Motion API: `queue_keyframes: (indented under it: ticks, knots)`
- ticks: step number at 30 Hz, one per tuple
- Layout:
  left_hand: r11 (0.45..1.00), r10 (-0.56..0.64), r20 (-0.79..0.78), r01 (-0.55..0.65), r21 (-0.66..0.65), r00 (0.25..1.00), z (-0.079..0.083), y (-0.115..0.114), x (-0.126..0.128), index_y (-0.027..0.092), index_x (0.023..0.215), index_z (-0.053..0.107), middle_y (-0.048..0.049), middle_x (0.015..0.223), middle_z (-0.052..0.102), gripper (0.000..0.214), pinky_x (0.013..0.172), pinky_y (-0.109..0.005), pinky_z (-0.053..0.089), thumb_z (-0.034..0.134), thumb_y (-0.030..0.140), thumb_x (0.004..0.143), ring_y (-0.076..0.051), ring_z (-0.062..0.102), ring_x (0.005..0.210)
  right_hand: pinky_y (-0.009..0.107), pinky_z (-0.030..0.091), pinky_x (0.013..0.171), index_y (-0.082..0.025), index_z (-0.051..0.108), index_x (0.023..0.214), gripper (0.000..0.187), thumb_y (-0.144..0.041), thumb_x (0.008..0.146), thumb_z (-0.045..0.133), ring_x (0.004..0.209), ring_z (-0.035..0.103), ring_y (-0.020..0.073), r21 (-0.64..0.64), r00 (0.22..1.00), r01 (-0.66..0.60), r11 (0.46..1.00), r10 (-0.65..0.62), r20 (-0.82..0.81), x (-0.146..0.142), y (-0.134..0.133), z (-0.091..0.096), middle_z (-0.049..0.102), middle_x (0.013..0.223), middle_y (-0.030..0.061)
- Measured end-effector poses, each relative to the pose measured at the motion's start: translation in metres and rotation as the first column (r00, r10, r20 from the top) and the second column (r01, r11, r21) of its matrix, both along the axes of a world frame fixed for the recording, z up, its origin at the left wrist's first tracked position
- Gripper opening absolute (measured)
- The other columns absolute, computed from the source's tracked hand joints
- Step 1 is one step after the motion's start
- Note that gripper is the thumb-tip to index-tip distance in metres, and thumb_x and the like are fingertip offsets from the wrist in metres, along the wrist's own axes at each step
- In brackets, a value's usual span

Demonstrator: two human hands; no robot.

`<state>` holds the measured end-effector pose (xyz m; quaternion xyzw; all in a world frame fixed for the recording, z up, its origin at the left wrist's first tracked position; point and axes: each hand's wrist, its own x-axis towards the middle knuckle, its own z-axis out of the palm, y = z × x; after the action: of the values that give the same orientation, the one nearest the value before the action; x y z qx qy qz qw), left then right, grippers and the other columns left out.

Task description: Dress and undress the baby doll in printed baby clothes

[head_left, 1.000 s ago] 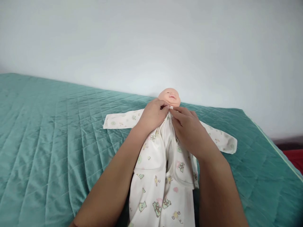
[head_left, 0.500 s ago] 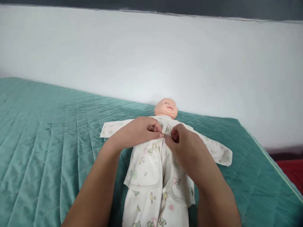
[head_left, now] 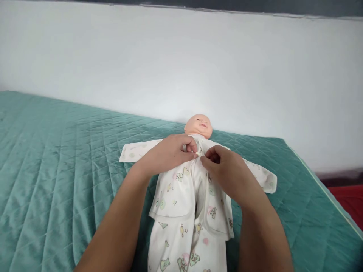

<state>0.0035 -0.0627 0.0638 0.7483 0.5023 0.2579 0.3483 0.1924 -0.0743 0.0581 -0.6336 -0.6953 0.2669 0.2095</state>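
Observation:
A baby doll [head_left: 199, 125] lies on its back on a teal quilted bed [head_left: 56, 151], head toward the wall. It wears a white printed shirt [head_left: 172, 192] with sleeves spread out to both sides, and matching trousers [head_left: 184, 249]. My left hand [head_left: 168, 153] pinches the left front edge of the shirt just below the doll's neck. My right hand [head_left: 227, 172] pinches the right front edge opposite it. The two sets of fingertips meet at the chest opening. Below the hands the shirt front hangs open.
A white wall [head_left: 181, 64] runs behind the bed. The bed's right edge [head_left: 320, 181] drops off to a dark floor with something red [head_left: 350, 200] at the far right. Bare quilt spreads to the left of the doll.
My hands slid from the doll's collar to a spot slightly lower on the chest and stayed pinched on the shirt edges. The camera view tilted up a little.

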Motion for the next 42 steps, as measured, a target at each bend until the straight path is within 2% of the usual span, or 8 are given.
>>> queue_keyframes:
  ticks: [4,7,12,18,23,29,36,42]
  knots:
    - [1.0,-0.008,0.025,0.008,0.012,1.0,0.0,-0.001,0.001,0.022,0.087,0.067,0.0028,0.075,0.06,0.012,0.067,-0.026,0.041,0.06,0.031,0.088,-0.012,0.053,0.067,0.029,0.033,0.053,-0.023,0.06,0.074,0.025,-0.044,0.086,0.058,0.058,0.047,0.0128,-0.056,0.994,0.048,0.997,-0.053,-0.094,0.006,0.007,-0.002,0.061,0.068,-0.0019]
    - [1.0,-0.011,0.05,0.011,0.003,0.999,-0.001,0.0,0.001,0.021,0.084,0.066,0.0031,0.072,0.059,0.013,0.067,-0.026,0.041,0.058,0.031,0.089,-0.012,0.053,0.065,0.028,0.035,0.054,-0.022,0.06,0.073,0.03,-0.049,0.087,0.061,0.056,0.047,0.0121,-0.116,0.975,0.027,0.993,-0.051,-0.216,0.01,0.009,-0.006,0.057,0.063,-0.0026]
    - [0.999,-0.045,0.129,0.045,0.002,0.991,-0.006,0.005,-0.002,0.02,0.083,0.065,0.0019,0.075,0.061,0.017,0.066,-0.026,0.041,0.058,0.034,0.091,-0.012,0.053,0.067,0.026,0.036,0.053,-0.021,0.063,0.076,0.033,-0.053,0.086,0.067,0.056,0.048,0.0106,-0.138,0.89,-0.027,0.99,-0.039,-0.454,0.014,0.011,-0.013,0.057,0.064,-0.0029]
    - [0.997,-0.076,0.246,0.079,-0.001,0.966,-0.013,0.009,-0.001,0.019,0.087,0.064,0.0002,0.084,0.065,0.017,0.067,-0.026,0.042,0.057,0.034,0.092,-0.013,0.056,0.073,0.022,0.034,0.052,-0.02,0.067,0.078,0.026,-0.043,0.081,0.077,0.056,0.045,0.0083,-0.145,0.799,-0.072,0.987,-0.03,-0.6,0.012,0.012,-0.012,0.057,0.064,-0.0031]
    - [0.998,-0.069,0.237,0.07,0.004,0.969,-0.013,0.009,0.002,0.02,0.084,0.064,0.0007,0.085,0.067,0.015,0.069,-0.026,0.043,0.057,0.03,0.09,-0.013,0.059,0.076,0.022,0.034,0.054,-0.02,0.067,0.08,0.024,-0.039,0.077,0.081,0.058,0.045,0.0082,-0.149,0.727,-0.074,0.986,-0.049,-0.685,0.012,0.014,-0.016,0.057,0.063,-0.0036]
    - [0.999,-0.036,0.247,0.043,-0.023,0.968,-0.012,0.009,0.001,0.02,0.085,0.067,0.0003,0.085,0.068,0.014,0.067,-0.025,0.043,0.057,0.029,0.088,-0.013,0.059,0.074,0.023,0.036,0.055,-0.02,0.069,0.084,0.025,-0.04,0.075,0.082,0.06,0.048,0.0097,-0.127,0.789,-0.058,0.99,-0.032,-0.614,0.01,0.012,-0.015,0.059,0.067,-0.0025]
    - [0.991,-0.091,0.245,0.111,-0.071,0.965,-0.011,0.011,-0.005,0.02,0.086,0.071,0.0014,0.08,0.067,0.016,0.065,-0.025,0.042,0.062,0.033,0.086,-0.012,0.058,0.072,0.025,0.039,0.057,-0.021,0.072,0.091,0.027,-0.044,0.08,0.077,0.065,0.051,0.0113,-0.147,0.882,-0.088,0.985,0.009,-0.471,0.013,0.007,-0.005,0.063,0.077,-0.0003]
    - [0.986,-0.087,0.293,0.124,-0.111,0.952,-0.013,0.013,-0.005,0.02,0.087,0.07,-0.0005,0.086,0.071,0.011,0.071,-0.026,0.047,0.067,0.027,0.08,-0.014,0.063,0.08,0.026,0.038,0.058,-0.023,0.074,0.096,0.026,-0.044,0.08,0.075,0.067,0.051,0.012,-0.178,0.902,-0.134,0.975,0.046,-0.43,0.015,0.006,-0.004,0.065,0.084,0.0007]
